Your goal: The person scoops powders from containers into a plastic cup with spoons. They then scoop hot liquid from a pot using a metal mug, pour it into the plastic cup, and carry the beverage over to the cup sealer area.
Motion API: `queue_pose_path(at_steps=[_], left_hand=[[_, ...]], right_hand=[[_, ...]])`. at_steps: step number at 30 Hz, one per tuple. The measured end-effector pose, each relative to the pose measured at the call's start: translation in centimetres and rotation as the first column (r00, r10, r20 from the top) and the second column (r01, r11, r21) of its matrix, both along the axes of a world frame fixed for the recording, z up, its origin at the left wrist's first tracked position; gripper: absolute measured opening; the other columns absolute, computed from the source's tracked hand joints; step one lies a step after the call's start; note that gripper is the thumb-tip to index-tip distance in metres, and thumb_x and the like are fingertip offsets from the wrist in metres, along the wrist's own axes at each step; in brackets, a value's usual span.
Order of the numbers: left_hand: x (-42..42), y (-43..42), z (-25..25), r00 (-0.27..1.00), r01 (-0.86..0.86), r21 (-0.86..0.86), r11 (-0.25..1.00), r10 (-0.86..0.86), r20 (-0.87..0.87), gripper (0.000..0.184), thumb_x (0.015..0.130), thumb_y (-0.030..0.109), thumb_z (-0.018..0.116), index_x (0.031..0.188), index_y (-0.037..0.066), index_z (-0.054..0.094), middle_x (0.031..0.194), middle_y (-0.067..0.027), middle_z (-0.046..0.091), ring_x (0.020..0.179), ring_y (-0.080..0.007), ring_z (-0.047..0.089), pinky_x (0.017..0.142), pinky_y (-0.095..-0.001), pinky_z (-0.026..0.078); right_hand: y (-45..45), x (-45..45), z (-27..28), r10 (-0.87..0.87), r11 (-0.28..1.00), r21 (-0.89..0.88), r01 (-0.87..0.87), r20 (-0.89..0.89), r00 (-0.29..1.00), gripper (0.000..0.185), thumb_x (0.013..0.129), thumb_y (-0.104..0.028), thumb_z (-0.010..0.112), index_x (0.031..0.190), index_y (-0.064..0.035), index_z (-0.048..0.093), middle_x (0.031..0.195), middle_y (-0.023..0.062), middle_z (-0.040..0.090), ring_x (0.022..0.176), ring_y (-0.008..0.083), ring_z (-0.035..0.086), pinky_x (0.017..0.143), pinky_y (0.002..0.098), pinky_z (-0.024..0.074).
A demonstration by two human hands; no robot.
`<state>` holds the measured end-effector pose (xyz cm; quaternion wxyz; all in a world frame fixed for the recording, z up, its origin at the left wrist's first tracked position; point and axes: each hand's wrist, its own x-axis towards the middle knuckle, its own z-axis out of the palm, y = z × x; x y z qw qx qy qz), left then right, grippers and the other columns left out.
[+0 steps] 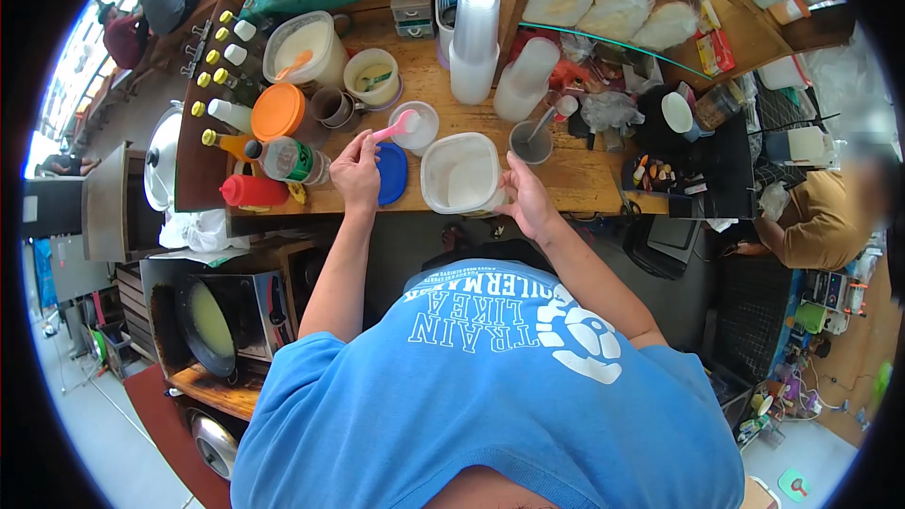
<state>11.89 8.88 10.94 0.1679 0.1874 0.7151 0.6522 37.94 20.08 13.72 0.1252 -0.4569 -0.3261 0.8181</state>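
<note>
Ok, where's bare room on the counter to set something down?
Bare wood shows on the counter between the grey cup and the scissors, beside the right hand; a smaller patch lies between the tall cup stack and the cream tub. The left end is crowded with bottles and the orange-lidded container.

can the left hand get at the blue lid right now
Probably yes: the blue lid lies on the wooden table close beside the left hand, with nothing seen resting on it. The pink spoon in that hand might need putting down first.
</note>
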Motion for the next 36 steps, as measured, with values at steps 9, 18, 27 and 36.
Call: queue_pose_path(at_steps=[9, 18, 27, 36], left_hand=[[0.4, -1.0, 2.5, 0.987, 0.024, 0.079, 0.997, -0.036, 0.158, 0.023, 0.095, 0.013, 0.068, 0.111, -0.002, 0.072, 0.084, -0.0038, 0.069, 0.071, -0.0068, 0.058, 0.063, -0.0208, 0.047], [3.8, -3.5, 6.9, 0.902, 0.343, -0.144, 0.928, -0.368, -0.226, 0.038, 0.095, 0.022, 0.062, 0.123, -0.004, 0.061, 0.111, -0.021, 0.07, 0.103, -0.0302, 0.069, 0.089, -0.0343, 0.052], [-0.8, -9.0, -8.5, 0.261, 0.002, -0.858, 0.513, -0.829, -0.495, 0.017, 0.078, 0.017, 0.065, 0.094, 0.012, 0.063, 0.093, -0.0069, 0.067, 0.09, -0.0258, 0.063, 0.084, -0.0439, 0.043], [8.7, -12.1, 5.6, 0.925, 0.155, -0.408, 0.9, -0.277, -0.261, 0.025, 0.071, 0.009, 0.069, 0.094, 0.0, 0.068, 0.083, -0.0165, 0.07, 0.073, -0.0324, 0.069, 0.07, -0.0359, 0.056]], right_hand=[[0.3, 0.0, -0.5, 0.015, 1.0, -0.02, -0.016, -0.034, 0.999, 0.061, 0.096, -0.064, 0.043, 0.101, -0.0065, 0.065, 0.114, 0.0117, 0.062, 0.115, 0.0246, 0.05, 0.1, 0.0487, 0.0373], [0.8, 0.1, -0.9, 0.072, 0.994, -0.076, -0.083, -0.138, 0.988, 0.069, 0.098, -0.062, 0.035, 0.121, -0.0036, 0.063, 0.124, 0.0137, 0.066, 0.115, 0.0269, 0.061, 0.095, 0.044, 0.0483], [1.1, 1.3, -1.9, 0.081, 0.997, -0.017, -0.081, 0.041, 0.996, 0.057, 0.092, -0.063, 0.049, 0.099, -0.008, 0.059, 0.114, 0.0141, 0.066, 0.109, 0.029, 0.06, 0.085, 0.0483, 0.0509], [-0.1, 4.5, -1.6, 0.199, 0.922, 0.311, -0.229, 0.126, 0.972, 0.036, 0.1, -0.035, 0.052, 0.109, -0.0036, 0.066, 0.1, 0.0075, 0.069, 0.09, 0.0182, 0.068, 0.069, 0.0391, 0.0582]])
